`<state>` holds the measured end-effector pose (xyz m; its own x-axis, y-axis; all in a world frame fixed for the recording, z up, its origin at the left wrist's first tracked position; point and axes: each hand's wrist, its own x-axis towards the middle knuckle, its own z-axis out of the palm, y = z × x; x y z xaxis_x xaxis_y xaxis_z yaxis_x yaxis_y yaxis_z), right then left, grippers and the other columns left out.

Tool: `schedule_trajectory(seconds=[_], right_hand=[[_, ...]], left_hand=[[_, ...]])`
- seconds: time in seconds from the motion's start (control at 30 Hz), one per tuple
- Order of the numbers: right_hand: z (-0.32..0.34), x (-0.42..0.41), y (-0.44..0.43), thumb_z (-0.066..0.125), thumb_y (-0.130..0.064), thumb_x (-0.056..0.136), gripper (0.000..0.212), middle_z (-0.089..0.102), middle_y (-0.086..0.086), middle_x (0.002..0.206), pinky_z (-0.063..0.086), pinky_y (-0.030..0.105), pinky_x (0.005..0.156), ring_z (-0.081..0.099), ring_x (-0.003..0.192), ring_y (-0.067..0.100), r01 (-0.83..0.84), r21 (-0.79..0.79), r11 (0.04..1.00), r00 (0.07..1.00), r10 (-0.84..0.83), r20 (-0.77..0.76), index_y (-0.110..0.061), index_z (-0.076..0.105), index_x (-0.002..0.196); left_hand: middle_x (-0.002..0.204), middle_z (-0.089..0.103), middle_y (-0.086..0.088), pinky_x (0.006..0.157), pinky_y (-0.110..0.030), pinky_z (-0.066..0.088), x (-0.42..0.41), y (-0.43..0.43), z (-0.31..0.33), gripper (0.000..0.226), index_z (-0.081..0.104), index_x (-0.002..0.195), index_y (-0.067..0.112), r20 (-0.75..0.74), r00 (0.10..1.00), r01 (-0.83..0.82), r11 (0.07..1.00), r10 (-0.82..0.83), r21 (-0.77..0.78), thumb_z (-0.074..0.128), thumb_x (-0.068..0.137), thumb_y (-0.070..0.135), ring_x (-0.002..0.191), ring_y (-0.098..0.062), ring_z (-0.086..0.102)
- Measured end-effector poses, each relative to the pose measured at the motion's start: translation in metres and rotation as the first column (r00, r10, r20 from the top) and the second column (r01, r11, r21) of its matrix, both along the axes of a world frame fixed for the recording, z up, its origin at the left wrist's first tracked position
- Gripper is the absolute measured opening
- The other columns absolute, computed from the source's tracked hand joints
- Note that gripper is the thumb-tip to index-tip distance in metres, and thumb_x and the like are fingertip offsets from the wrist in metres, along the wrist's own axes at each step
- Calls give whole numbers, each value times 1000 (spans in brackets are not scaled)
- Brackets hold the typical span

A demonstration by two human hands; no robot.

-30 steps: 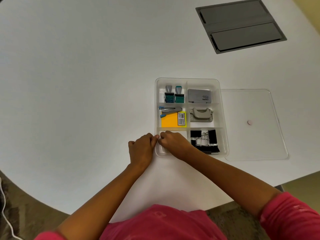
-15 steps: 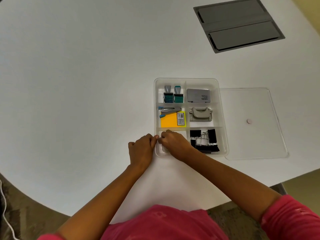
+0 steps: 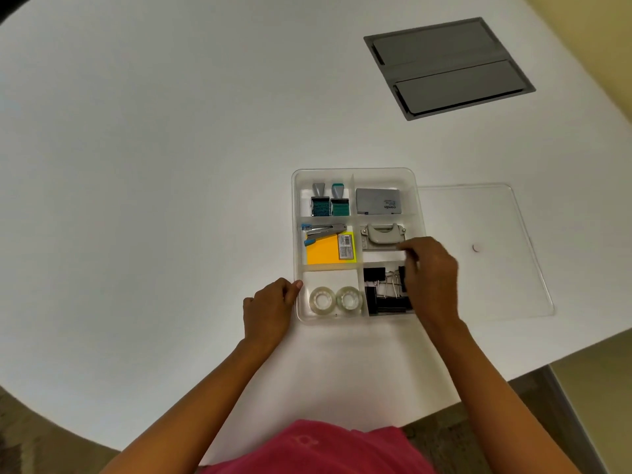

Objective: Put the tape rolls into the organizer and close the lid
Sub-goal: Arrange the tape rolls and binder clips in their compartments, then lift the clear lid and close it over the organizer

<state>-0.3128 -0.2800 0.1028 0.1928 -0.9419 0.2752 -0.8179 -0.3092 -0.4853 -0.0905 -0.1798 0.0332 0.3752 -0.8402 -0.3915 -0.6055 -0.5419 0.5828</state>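
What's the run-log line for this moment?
tape rolls: in organizer | lid: off | left hand: at organizer edge | right hand: over binder clips

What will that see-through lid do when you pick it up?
The clear lid lies flat on the table, so catching its edge may be fiddly. It looks thin, so probably light and slightly bendy. Its smooth plastic could be slippery; the small round knob may help.

Right hand (image 3: pixel 431 278) covers the right part of the binder clips (image 3: pixel 383 295) and the organizer's (image 3: pixel 355 172) near-right rim; contact with either cannot be told. Its fingertips (image 3: pixel 408 249) are motion-blurred, so the grip is unclear, perhaps empty. Left hand (image 3: pixel 270 307) fingers curl under, hidden. Label print on the grey case (image 3: pixel 378 201) mostly too small to read. Both forearms are cut off by the bottom edge.
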Motion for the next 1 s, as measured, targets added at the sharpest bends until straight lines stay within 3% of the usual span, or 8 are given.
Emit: schedule_trajectory(seconds=[0.13, 0.23, 0.37, 0.5, 0.67, 0.73, 0.87, 1.0], right_hand=[[-15, -46, -6, 58, 14, 83, 18, 68, 20, 90, 55, 43, 77, 65, 82, 32, 274, -9, 962, 961, -273, 43, 2, 67, 93], [-36, -77, -7, 63, 3, 87, 13, 66, 25, 95, 51, 36, 80, 64, 85, 34, 421, 147, 895, 906, -424, -13, 3, 66, 99], [-57, -93, 1, 75, -12, 80, 17, 69, 19, 76, 40, 26, 65, 59, 67, 24, 374, 347, 860, 925, -375, -68, 3, 67, 79], [-66, -90, 14, 68, 4, 77, 3, 70, 19, 71, 39, 24, 63, 58, 63, 25, 352, 395, 849, 935, -338, -107, 3, 67, 74], [-67, -84, 20, 51, 19, 74, 28, 62, 14, 67, 38, 26, 60, 56, 66, 24, 346, 434, 832, 938, -311, -151, -6, 62, 66], [-65, -82, 19, 52, 15, 79, 23, 63, 15, 73, 38, 27, 59, 58, 69, 27, 365, 449, 816, 930, -303, -206, -3, 64, 70], [-53, -79, 20, 59, 3, 81, 5, 66, 20, 86, 46, 33, 59, 63, 77, 36, 391, 427, 815, 901, -245, -357, 4, 64, 82], [-38, -78, 23, 66, 1, 74, 11, 59, 21, 71, 43, 35, 52, 55, 59, 30, 448, 255, 857, 870, -351, -347, 4, 56, 69]], left_hand=[[83, 58, 9, 73, -29, 40, 5, 0, 3, 24, 60, 90, 24, -87, 996, -6, 998, 11, 58, 50, 91, 45, 79, -13, 54], [81, 58, 12, 70, -27, 40, 7, 3, 8, 12, 55, 84, 29, -146, 989, -15, 999, 22, 51, 59, 88, 39, 80, -12, 55], [85, 63, 5, 78, -34, 49, 8, 5, 15, 8, 59, 86, 24, -238, 970, -33, 997, 48, 67, 65, 85, 30, 85, -19, 63], [92, 66, -3, 82, -33, 48, 5, 9, 19, 12, 62, 94, 16, -294, 953, -46, 996, 68, 81, 65, 85, 23, 90, -24, 65], [92, 66, -2, 85, -35, 49, 1, 16, 24, 16, 63, 99, 15, -282, 956, -61, 996, 79, 72, 65, 85, 21, 90, -24, 65], [91, 66, 1, 84, -34, 48, -2, 20, 25, 16, 63, 100, 17, -271, 958, -87, 995, 97, 47, 66, 84, 19, 91, -23, 64], [93, 64, 4, 82, -33, 47, -8, 27, 27, 21, 61, 105, 19, -266, 958, -109, 994, 110, 19, 66, 84, 20, 90, -22, 63], [92, 63, 5, 77, -27, 41, -9, 29, 29, 24, 61, 107, 19, -261, 960, -106, 994, 104, 7, 66, 84, 19, 88, -18, 59]])
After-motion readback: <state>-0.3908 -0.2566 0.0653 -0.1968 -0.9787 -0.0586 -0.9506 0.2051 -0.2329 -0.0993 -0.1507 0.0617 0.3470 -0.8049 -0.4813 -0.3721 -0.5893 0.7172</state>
